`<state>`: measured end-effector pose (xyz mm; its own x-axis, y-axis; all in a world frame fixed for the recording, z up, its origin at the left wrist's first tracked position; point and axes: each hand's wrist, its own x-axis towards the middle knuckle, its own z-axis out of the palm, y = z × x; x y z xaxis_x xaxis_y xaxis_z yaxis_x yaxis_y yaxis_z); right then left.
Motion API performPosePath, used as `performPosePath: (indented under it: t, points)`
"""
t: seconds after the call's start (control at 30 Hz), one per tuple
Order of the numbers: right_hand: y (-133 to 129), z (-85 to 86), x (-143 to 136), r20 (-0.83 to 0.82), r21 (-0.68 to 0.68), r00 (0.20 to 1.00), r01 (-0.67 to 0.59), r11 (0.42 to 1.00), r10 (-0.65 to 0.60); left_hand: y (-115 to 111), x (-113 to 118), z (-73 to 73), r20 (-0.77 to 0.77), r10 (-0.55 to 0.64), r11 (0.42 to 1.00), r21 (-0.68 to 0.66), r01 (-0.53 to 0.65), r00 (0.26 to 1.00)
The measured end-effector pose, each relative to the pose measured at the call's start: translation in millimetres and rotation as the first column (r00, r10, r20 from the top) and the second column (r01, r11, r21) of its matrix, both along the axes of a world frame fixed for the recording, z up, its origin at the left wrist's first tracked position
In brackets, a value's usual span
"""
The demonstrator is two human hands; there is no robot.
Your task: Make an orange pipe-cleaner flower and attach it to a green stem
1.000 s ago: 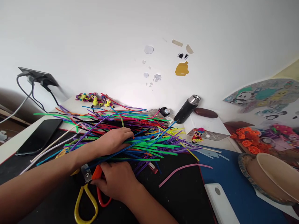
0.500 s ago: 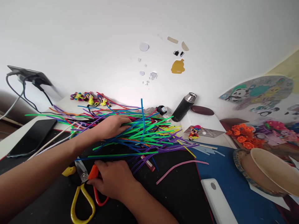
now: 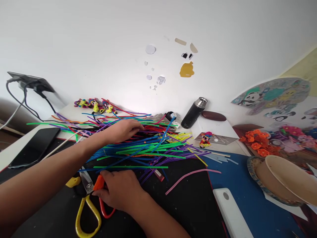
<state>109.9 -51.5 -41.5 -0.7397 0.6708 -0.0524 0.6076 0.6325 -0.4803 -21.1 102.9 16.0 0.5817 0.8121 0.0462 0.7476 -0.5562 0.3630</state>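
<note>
Pipe cleaners (image 3: 153, 148) lie in a loose, many-coloured heap across the table (image 3: 15, 148), between the wall and the right hand (image 3: 121, 190). Most run left to right, their right-hand ends fanning toward a blue surface (image 3: 247, 178); one blue strand rises toward the bottle cap (image 3: 173, 115). The left hand (image 3: 126, 130) rests over the heap with its fingers bent; whether they grip a strand cannot be told. The right hand's fingers pinch an orange piece (image 3: 99, 182) beside the scissors (image 3: 88, 187).

The scissors' blades point away from the person, toward the heap, and their yellow and red handles toward the near side. Bare black mat (image 3: 190, 205) opens right of the right hand, out to the mat's right edge, with a pink pipe cleaner (image 3: 189, 177) lying alone on it. A phone (image 3: 34, 147) lies near the table's left edge.

The left forearm covers part of the heap, the right hand partly hides the red handle, and the table's near edge is out of view.
</note>
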Motion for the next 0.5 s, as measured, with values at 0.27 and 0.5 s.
performPosePath:
  t: [0.27,0.5]
  points:
    - [-2.6,-6.8,-1.3,-0.029,0.045,0.999,0.018,0.999,-0.017,40.2,8.3,-28.1,-0.254,0.097,0.988,0.145,-0.061,0.962]
    - [-1.3,-7.9,-2.6,-0.021,0.051,1.0,-0.002,0.999,0.003,56.6,2.7,-20.7,-0.281,0.181,0.981,0.126,-0.15,0.943]
